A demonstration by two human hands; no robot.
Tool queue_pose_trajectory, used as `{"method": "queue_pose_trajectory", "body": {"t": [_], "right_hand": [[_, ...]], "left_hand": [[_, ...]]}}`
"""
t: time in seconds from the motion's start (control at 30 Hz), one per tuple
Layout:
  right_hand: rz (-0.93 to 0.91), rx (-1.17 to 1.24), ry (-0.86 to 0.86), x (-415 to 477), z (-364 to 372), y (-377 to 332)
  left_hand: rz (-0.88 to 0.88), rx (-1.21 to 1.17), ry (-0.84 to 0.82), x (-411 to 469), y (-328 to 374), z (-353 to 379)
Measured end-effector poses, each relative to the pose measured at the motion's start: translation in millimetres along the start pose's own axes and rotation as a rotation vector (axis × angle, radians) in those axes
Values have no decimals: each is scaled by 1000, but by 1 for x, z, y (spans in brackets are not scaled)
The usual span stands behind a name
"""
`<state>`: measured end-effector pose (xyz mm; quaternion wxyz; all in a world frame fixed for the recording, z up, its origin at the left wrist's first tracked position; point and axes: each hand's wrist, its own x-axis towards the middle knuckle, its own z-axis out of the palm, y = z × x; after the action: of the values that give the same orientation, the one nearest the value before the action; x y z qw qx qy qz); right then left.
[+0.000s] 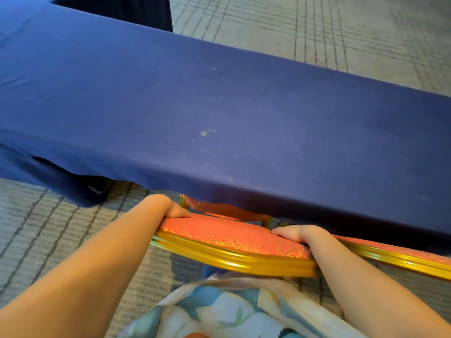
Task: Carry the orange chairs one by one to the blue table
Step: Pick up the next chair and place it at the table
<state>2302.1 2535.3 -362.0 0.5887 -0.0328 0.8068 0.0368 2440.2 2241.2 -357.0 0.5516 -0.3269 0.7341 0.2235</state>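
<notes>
An orange chair (pixel 227 236) with a gold metal frame stands right at the near edge of the blue table (pixel 219 106); its seat is partly tucked under the hanging blue cloth. My left hand (pixel 174 209) grips the left end of the chair's padded backrest top, thumb lying on the orange fabric. My right hand (pixel 296 235) grips the right end of the same backrest. A second orange chair (pixel 400 258) shows its backrest edge just to the right, also against the table.
The blue cloth drapes to the patterned grey carpet (pixel 48 228) on the left. More carpet lies beyond the table's far edge (pixel 317 32). My light patterned clothing (pixel 231 311) fills the bottom centre.
</notes>
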Motion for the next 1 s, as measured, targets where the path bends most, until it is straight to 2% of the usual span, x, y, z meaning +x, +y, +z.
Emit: {"method": "queue_pose_trajectory", "body": {"t": [0.17,0.27,0.5,0.77,1.0], "right_hand": [[-40,-58,-9,-31,-9,-37],[-100,-65,122,-48,-2,-57],[-414,182,340,-104,34,-164],[-779,228,569,-190,105,-319],[-1043,188,531,-269,193,-469]], "left_hand": [[46,-91,117,-33,-15,-19],[134,-141,228,-47,-32,-20],[288,-328,481,-78,-104,-15],[399,-730,710,-110,-266,-12],[306,-1034,965,-171,-447,5]]}}
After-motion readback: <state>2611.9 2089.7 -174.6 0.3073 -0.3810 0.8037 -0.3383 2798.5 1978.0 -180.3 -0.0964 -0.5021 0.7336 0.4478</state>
